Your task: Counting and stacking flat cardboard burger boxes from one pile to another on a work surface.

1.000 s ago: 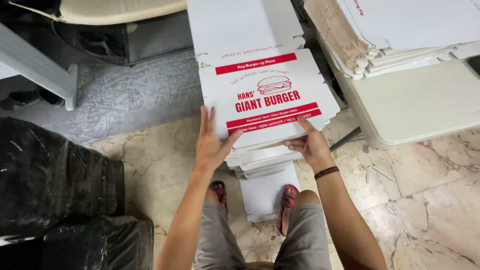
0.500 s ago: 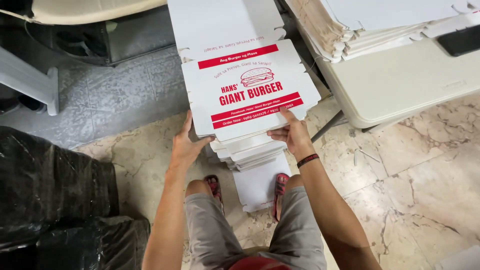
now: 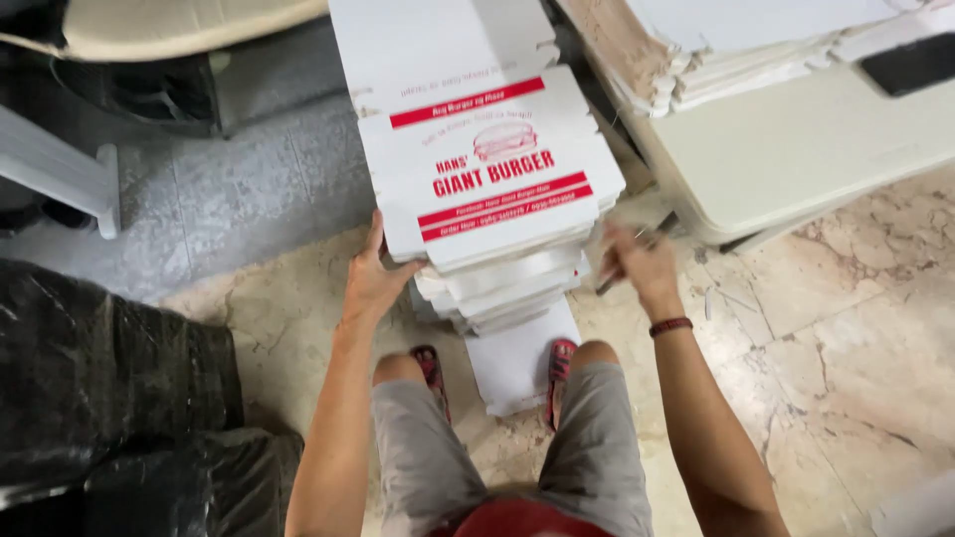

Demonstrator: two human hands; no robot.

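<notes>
Flanking box stack (image 3: 497,199): table (image 3: 796,149), bags (image 3: 109,398).

The left hand (image 3: 373,283) sits left of centre in the frame, arm stretched forward, fingers spread flat with the thumb out. The right hand (image 3: 637,264), right of centre, is motion-blurred, its fingers loosely curled; a dark band circles its wrist.

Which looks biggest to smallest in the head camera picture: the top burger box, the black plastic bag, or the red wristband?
1. Black plastic bag, though it lies nearer the camera and runs off the picture.
2. Top burger box, nearly as big.
3. Red wristband, by far smallest.
</notes>
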